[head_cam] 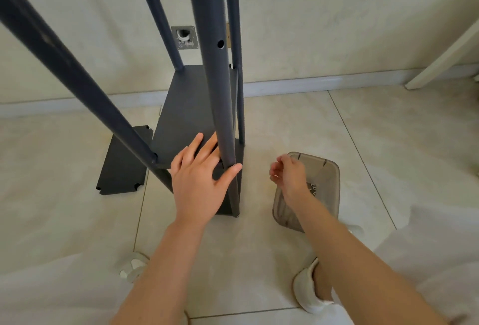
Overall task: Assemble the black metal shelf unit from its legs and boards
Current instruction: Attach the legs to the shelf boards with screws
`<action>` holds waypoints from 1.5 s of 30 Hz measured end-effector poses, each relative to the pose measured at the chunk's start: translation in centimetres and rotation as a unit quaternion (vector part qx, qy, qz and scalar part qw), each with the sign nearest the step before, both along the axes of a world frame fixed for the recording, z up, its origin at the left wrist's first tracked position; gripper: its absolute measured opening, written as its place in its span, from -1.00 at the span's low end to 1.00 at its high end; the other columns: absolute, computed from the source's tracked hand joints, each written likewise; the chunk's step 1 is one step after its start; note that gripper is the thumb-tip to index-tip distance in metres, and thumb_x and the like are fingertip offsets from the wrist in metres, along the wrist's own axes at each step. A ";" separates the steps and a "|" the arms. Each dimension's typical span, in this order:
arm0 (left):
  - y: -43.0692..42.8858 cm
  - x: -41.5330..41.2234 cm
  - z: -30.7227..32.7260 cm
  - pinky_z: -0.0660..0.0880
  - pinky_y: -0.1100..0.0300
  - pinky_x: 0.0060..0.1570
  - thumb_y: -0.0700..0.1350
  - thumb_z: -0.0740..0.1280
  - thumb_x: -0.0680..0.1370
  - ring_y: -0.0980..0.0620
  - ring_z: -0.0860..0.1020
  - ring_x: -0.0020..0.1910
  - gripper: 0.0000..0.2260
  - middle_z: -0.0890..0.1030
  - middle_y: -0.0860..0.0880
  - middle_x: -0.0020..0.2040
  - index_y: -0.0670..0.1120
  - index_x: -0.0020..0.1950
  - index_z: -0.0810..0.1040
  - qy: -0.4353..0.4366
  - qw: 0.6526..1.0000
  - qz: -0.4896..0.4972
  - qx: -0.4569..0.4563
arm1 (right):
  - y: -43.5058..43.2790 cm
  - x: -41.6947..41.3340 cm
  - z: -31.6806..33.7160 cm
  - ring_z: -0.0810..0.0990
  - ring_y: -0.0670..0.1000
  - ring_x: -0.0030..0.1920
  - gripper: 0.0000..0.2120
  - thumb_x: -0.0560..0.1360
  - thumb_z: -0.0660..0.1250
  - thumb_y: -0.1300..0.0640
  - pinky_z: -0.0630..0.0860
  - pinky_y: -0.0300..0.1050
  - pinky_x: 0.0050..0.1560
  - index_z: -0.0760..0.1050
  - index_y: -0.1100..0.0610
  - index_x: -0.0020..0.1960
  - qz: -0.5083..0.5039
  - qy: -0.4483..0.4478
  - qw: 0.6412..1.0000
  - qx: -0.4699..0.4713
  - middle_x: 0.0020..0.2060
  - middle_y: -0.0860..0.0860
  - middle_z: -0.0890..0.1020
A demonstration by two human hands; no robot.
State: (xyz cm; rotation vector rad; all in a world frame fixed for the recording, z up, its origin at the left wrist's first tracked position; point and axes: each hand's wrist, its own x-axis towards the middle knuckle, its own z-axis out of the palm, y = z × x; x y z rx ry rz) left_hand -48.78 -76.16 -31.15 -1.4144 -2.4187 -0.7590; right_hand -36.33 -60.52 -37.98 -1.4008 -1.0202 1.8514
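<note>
Pressing down on the lower board (186, 107) at centre frame with the left hand (199, 177), fingers straight and flat, thumb lying against the near leg (212, 65). Hovering the right hand (287, 173) over the smoky tray (329, 166) of screws (312, 188) at lower right, fingers curling inward, possibly pinching one, too small for telling. Seemingly fixing this board's near corner to its leg. Next, likely needing a screw carried across and lined up with the joint while holding the board pinned level.
</note>
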 end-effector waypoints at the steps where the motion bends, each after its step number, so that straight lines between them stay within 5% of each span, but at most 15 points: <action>1: 0.0 0.0 0.1 0.33 -0.14 0.39 0.31 0.20 0.56 -0.05 0.38 0.49 -0.53 0.57 0.08 0.37 0.07 0.29 0.62 -0.002 1.000 0.001 0.000 | -1.0 -0.9 1.1 0.55 0.01 -0.36 -0.76 0.66 0.07 0.20 0.52 -0.13 -0.27 0.44 0.15 -0.12 0.043 -0.008 0.999 0.020 -0.35 0.07 0.60; 8: -0.3 0.3 0.2 0.19 0.05 0.44 0.30 0.20 0.56 0.00 0.36 0.50 -0.55 0.55 0.10 0.39 0.08 0.26 0.64 -0.015 1.000 0.005 -0.003 | -6.1 -4.8 4.0 0.58 0.22 0.06 -0.81 0.66 0.11 0.23 0.54 0.08 0.09 0.45 0.29 0.13 0.298 -0.108 0.925 0.209 0.04 0.24 0.59; 12: -0.6 -0.1 0.7 0.09 0.13 0.46 0.32 0.17 0.56 0.03 0.33 0.52 -0.54 0.52 0.14 0.41 0.11 0.28 0.63 -0.033 0.999 0.008 -0.008 | -6.1 -5.2 4.6 0.54 0.27 0.04 -0.87 0.65 0.14 0.23 0.53 0.11 0.04 0.40 0.29 0.10 0.314 -0.114 0.909 0.249 0.01 0.25 0.56; 17: -1.3 -1.5 1.8 0.19 0.01 0.46 0.33 0.15 0.56 0.01 0.35 0.51 -0.52 0.56 0.11 0.37 0.11 0.30 0.61 -0.084 0.995 0.039 0.037 | -6.9 -6.8 5.7 0.51 -0.05 -0.23 -0.88 0.67 0.09 0.18 0.47 -0.35 -0.26 0.36 0.19 0.03 0.313 -0.117 0.885 0.323 -0.18 0.00 0.52; 23: -3.3 -2.8 2.1 0.41 -0.23 0.35 0.17 0.39 0.54 -0.06 0.45 0.44 -0.58 0.53 0.17 0.30 -0.03 0.30 0.62 -0.163 0.973 0.085 0.143 | -8.2 -8.9 6.6 0.46 0.04 -0.27 -0.78 0.70 -0.01 0.14 0.47 -0.18 -0.27 0.33 0.23 0.02 0.325 -0.092 0.886 0.318 -0.25 0.08 0.46; 26: -4.6 -3.7 1.9 0.41 -0.14 0.39 0.00 0.47 0.52 0.08 0.43 0.45 -0.62 0.48 0.20 0.33 -0.07 0.31 0.61 -0.255 0.943 0.089 0.195 | -8.9 -10.4 6.3 0.47 -0.02 -0.38 -0.80 0.70 -0.01 0.08 0.43 -0.27 -0.38 0.31 0.12 -0.03 0.327 -0.094 0.880 0.330 -0.32 0.05 0.48; 28: -5.9 -3.9 1.5 0.39 0.17 0.41 -0.06 0.46 0.51 0.33 0.40 0.37 -0.63 0.47 0.24 0.35 0.01 0.32 0.57 -0.338 0.911 0.089 0.219 | -9.5 -11.2 5.6 0.48 -0.02 -0.41 -0.81 0.70 0.01 0.07 0.45 -0.21 -0.38 0.29 -0.01 -0.08 0.332 -0.107 0.869 0.352 -0.33 0.06 0.52; 31: -7.9 -3.8 0.2 0.34 0.60 0.14 -0.02 0.42 0.52 0.53 0.41 0.20 -0.57 0.46 0.28 0.35 0.10 0.39 0.48 -0.438 0.863 0.104 0.229 | -10.6 -11.8 4.0 0.56 0.03 -0.37 -0.78 0.69 0.00 0.05 0.59 0.00 -0.31 0.28 -0.09 -0.11 0.337 -0.145 0.846 0.387 -0.34 0.02 0.55; 35: -9.5 -4.1 -1.9 0.38 0.62 -0.01 0.13 0.38 0.42 0.47 0.47 0.16 -0.40 0.55 0.26 0.26 0.08 0.47 0.45 -0.520 0.804 0.131 0.257 | -11.6 -12.6 2.4 0.58 0.01 -0.36 -0.79 0.66 -0.05 -0.03 0.63 0.06 -0.27 0.25 -0.12 -0.12 0.339 -0.192 0.818 0.423 -0.35 -0.03 0.54; 39: -10.4 -5.2 -3.7 0.50 0.46 0.08 0.20 0.38 0.40 0.36 0.54 0.10 -0.61 0.63 0.21 0.15 0.31 0.23 0.51 -0.560 0.781 0.156 0.228 | -11.8 -13.5 1.1 0.60 0.03 -0.31 -0.83 0.67 -0.02 -0.02 0.63 0.13 -0.17 0.30 -0.04 -0.01 0.351 -0.224 0.805 0.422 -0.32 -0.01 0.55; 42: -10.9 -5.7 -4.7 0.44 0.55 -0.13 0.22 0.38 0.40 0.40 0.56 -0.04 -0.80 0.65 0.33 -0.09 0.42 0.02 0.58 -0.594 0.759 0.159 0.212 | -11.9 -13.8 0.4 0.59 -0.01 -0.33 -0.84 0.67 0.00 -0.01 0.63 0.10 -0.18 0.31 -0.01 0.00 0.364 -0.236 0.796 0.422 -0.35 -0.03 0.54; 45: -11.2 -5.8 -5.9 0.39 0.45 -0.07 0.23 0.40 0.38 0.33 0.58 0.05 -0.82 0.68 0.25 -0.02 0.38 -0.03 0.60 -0.627 0.730 0.167 0.216 | -12.0 -13.7 -0.6 0.57 -0.06 -0.39 -0.80 0.65 -0.04 -0.06 0.61 0.00 -0.25 0.30 -0.03 -0.01 0.360 -0.237 0.783 0.448 -0.40 -0.09 0.52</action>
